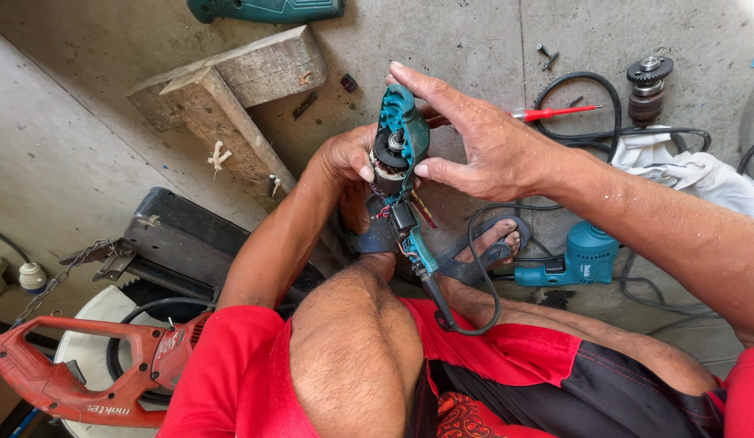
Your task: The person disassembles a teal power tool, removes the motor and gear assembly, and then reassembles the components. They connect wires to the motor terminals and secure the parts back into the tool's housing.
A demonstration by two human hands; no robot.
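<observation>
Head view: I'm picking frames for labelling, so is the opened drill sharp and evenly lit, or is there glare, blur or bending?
Head view: opened drill sharp between left hand and right hand; soft daylight, glare only at top right corner; wide-lens bending toward edges, as at the red tool.

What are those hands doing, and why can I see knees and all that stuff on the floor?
The camera sits on a person's head and looks down, so you see their own knees and feet. The left hand grips an opened teal power drill with its insides showing; the right hand rests its fingers on the drill's top. On the concrete floor lie wooden blocks, a red screwdriver, a metal gear part, a white cloth, black cables, another teal tool piece and a red power tool.
</observation>
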